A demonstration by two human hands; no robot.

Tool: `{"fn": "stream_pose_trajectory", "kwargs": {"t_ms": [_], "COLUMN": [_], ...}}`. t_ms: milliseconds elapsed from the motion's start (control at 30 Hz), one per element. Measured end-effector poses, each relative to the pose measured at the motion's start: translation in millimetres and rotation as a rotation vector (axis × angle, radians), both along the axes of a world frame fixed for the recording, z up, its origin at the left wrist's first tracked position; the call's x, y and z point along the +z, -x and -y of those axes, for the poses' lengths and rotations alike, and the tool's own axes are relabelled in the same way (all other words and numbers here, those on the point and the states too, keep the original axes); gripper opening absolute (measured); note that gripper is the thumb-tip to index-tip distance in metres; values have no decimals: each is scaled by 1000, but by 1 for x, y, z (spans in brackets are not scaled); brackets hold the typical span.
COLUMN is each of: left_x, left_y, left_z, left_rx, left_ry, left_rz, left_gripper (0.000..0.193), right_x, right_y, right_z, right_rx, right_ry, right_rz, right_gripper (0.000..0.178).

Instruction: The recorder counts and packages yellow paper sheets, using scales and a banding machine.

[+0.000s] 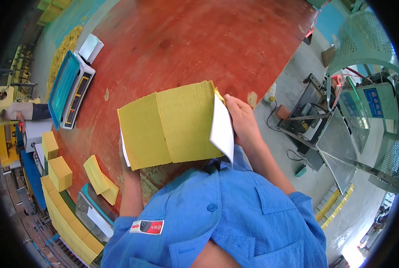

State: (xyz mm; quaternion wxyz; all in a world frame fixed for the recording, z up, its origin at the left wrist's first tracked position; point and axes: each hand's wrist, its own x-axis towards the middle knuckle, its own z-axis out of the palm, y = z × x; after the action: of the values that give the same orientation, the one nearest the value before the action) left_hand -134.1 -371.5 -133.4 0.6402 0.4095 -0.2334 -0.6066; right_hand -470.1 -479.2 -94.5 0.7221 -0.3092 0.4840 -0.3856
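Note:
Between my two hands is a wide bundle of rough yellow paper (181,129), held over the table in front of my chest. A line runs down its middle. At its right end a white sheet (221,127) stands out and curls at the lower corner; a sliver of white also shows at the left end. My right hand (242,118) grips the right end, thumb on top at the far corner. My left hand (126,158) supports the left end, its fingers mostly hidden behind the bundle.
A red worn table (199,40) spreads ahead. On its left stand a scale with a teal tray (65,91), a white stack (91,48), and loose yellow stacks (100,178). Yellow blocks (67,219) line the lower left. Metal machinery (315,111) stands right; another person (27,111) is far left.

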Motion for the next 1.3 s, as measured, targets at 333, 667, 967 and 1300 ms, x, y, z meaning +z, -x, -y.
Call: {"fn": "stream_pose_trajectory", "kwargs": {"t_ms": [333,667,967,1300], "left_x": [-7,-1,2,34], "left_y": [-8,-6,-8,-14], "left_z": [-3,-1,0,-4], "left_rx": [-8,-16,-26,103], "left_ry": [5,-30,-35,-156], "left_rz": [274,-203,299,220], "left_gripper": [43,46,46,53], "right_x": [-10,3,22,31], "right_y": [-16,11,14,6], "right_z": [-31,-24,-30,-40], "right_rx": [-388,-314,-90,17], "right_ry": [-52,269,560,673], "right_rz": [434,-246,-562,-524], "right_gripper": [60,33,23,29]}}
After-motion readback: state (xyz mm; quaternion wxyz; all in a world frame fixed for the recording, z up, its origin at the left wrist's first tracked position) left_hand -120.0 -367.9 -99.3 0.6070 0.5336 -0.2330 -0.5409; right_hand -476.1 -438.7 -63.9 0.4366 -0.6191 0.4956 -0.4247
